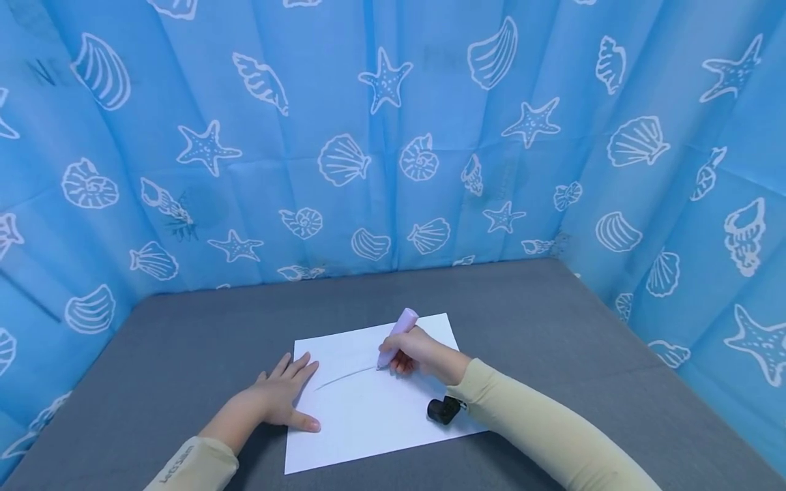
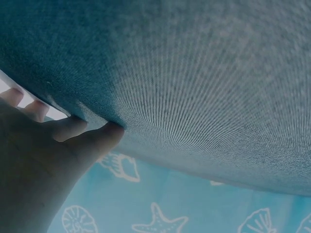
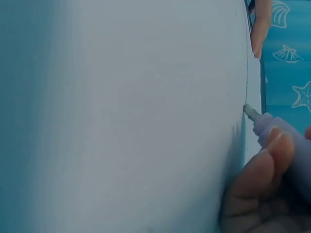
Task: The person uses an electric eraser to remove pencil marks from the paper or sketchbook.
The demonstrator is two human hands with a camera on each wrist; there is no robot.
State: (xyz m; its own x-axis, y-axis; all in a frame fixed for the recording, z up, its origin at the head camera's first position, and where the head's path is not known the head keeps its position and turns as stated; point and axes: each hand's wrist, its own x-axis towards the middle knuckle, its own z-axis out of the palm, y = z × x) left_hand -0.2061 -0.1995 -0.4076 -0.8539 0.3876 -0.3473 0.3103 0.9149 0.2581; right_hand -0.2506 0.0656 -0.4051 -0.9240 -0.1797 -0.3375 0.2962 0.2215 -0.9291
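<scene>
A white sheet of paper lies on the grey table, bearing one thin, slightly curved line. My right hand grips a thick lilac marker, tilted with its upper end away from me. In the right wrist view the grey tip of the marker touches the paper at the end of the line. My left hand rests with spread fingers on the sheet's left edge. The left wrist view shows that hand with its fingertips on the table and the paper edge.
Grey cloth covers the table. A blue curtain with white shells and starfish hangs behind and at both sides. A small black device, the wrist camera, sits under the right sleeve above the paper.
</scene>
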